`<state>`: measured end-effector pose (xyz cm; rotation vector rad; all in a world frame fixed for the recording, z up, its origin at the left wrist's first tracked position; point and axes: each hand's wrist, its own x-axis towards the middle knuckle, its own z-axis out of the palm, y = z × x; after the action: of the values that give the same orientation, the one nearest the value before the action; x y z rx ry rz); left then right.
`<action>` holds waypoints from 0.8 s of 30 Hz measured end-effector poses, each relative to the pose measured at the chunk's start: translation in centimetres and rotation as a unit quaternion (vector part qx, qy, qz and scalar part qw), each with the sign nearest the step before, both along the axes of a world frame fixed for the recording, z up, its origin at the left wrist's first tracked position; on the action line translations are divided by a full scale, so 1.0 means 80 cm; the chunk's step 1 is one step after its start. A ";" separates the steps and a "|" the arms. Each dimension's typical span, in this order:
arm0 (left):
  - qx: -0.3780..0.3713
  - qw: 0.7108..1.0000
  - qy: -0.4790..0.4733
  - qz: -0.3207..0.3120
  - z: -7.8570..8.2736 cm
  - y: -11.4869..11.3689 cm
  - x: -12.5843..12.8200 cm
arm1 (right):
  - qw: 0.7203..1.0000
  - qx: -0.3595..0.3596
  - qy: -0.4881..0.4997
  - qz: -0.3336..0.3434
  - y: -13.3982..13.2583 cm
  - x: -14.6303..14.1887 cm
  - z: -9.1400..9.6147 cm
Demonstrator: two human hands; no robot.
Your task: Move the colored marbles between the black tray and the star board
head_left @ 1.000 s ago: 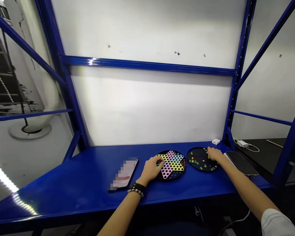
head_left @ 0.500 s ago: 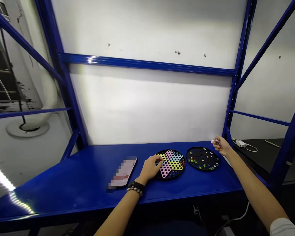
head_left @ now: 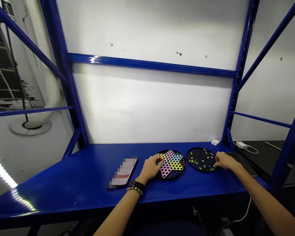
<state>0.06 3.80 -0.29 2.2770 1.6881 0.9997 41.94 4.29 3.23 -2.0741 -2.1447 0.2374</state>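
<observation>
My left hand [head_left: 151, 167], with a dark band and a beaded bracelet at the wrist, rests at the left edge of a round Chinese checkers board [head_left: 165, 171]. Its fingers are curled together; whatever they hold, if anything, is hidden. The board has a star in pink, yellow and light blue, with dark marbles around it. To the right lies a round black tray [head_left: 199, 158] scattered with green, white and orange marbles. At this tray's right rim is my right hand [head_left: 223, 160], fingers pinched downward, their contents too small to make out.
A phone [head_left: 124, 173] lies left of my left hand. Behind my right wrist is a dark flat device [head_left: 243, 164]. A white charger [head_left: 215, 142] sits near the back right post of the blue shelf frame [head_left: 149, 64]. The blue tabletop [head_left: 71, 177] extends left.
My right hand has come down from the back right corner toward me, to the black tray's right rim. The white charger and dark device now show more fully. My left hand stays put.
</observation>
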 end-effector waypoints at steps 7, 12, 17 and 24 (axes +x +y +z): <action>0.004 1.000 -0.003 0.000 0.002 -0.003 0.002 | 0.993 0.030 0.094 0.060 0.004 -0.003 0.001; 0.041 0.998 -0.039 0.008 0.004 -0.004 0.003 | 0.969 0.109 0.185 0.126 0.007 -0.088 0.027; 0.113 0.982 -0.120 0.089 0.010 -0.002 -0.001 | 0.948 0.085 0.151 0.266 -0.015 -0.243 0.030; 0.143 0.967 -0.183 0.104 0.014 -0.004 -0.004 | 0.944 0.110 -0.026 0.310 -0.035 -0.354 -0.002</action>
<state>-0.25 3.51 0.82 1.9216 1.7317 1.6902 13.63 1.45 3.07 -1.2521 -2.6547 0.0049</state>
